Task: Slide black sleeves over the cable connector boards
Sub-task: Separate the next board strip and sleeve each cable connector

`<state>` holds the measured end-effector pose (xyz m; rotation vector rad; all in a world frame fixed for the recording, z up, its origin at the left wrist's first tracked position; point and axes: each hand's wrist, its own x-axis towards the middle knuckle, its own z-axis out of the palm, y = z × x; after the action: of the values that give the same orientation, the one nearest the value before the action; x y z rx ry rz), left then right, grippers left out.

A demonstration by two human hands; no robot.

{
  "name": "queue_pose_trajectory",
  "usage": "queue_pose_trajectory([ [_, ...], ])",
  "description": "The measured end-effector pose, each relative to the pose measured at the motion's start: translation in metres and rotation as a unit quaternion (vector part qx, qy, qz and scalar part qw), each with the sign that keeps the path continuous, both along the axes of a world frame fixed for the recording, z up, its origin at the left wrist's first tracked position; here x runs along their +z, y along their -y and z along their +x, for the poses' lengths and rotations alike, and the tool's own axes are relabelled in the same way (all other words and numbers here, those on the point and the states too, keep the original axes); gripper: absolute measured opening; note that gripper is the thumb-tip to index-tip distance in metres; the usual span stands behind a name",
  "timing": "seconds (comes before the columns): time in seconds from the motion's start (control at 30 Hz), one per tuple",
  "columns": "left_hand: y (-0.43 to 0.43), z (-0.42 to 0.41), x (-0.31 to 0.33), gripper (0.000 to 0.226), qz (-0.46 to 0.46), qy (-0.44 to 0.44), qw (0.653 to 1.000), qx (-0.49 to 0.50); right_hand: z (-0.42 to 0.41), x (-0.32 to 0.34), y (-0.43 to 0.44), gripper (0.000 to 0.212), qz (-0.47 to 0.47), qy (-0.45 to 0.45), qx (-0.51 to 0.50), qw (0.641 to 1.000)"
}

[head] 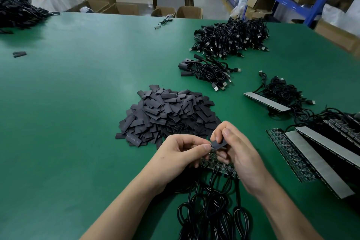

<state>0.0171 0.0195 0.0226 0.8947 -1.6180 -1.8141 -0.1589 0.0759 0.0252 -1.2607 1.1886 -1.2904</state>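
Pinching a single black sleeve (219, 145) between thumb and forefinger, the right hand (241, 158) was poised just above the green table (78, 103). Its forearm was angled in from the lower right and its other fingers were curled beneath the sleeve. The left hand (181, 154) was angled in from the lower left, knuckles up and fingers curled inward. Its thumb and forefinger pinched a connector board (212, 149) at the sleeve's left end. How far that board sat inside the sleeve could not be told.

Directly beneath both hands lay a strip of green boards (222, 169), partly hidden by the fingers, with black cables (212, 210) looping from it toward the near edge. Just beyond the hands sat a heap of loose sleeves (169, 115). Farther back and to the right lay a small bundle of sleeved cables (206, 72), and behind it a larger cable pile (231, 35). More board strips (319, 161), grey-backed, lay at the right with their own cables.
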Motion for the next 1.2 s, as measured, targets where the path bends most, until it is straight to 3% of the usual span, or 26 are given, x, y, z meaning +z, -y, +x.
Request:
queue_pose_trajectory([
  [0.17, 0.001, 0.001, 0.0, 0.013, 0.009, -0.004, 1.0, 0.009, 0.002, 0.0, -0.002, 0.029, 0.007, 0.019, 0.036, 0.999],
  [0.27, 0.003, 0.002, 0.0, 0.015, 0.033, -0.026, 0.999, 0.006, -0.004, 0.001, -0.004, 0.018, 0.001, -0.017, 0.056, 0.998],
  [0.37, 0.005, 0.003, 0.0, 0.019, 0.043, -0.046, 0.998, 0.007, -0.009, 0.002, -0.005, 0.034, -0.002, -0.031, 0.053, 0.998],
  [0.53, 0.006, 0.003, -0.002, 0.017, 0.045, -0.054, 0.998, -0.007, -0.006, 0.002, -0.002, 0.029, -0.002, -0.03, 0.028, 0.999],
  [0.8, 0.006, 0.005, 0.0, 0.017, 0.038, -0.051, 0.998, -0.013, -0.012, 0.002, -0.002, 0.045, 0.004, -0.019, -0.012, 1.0],
  [1.2, 0.01, 0.012, 0.002, 0.021, 0.004, -0.005, 1.0, 0.009, -0.015, 0.003, -0.003, 0.021, 0.009, -0.013, -0.02, 1.0],
])
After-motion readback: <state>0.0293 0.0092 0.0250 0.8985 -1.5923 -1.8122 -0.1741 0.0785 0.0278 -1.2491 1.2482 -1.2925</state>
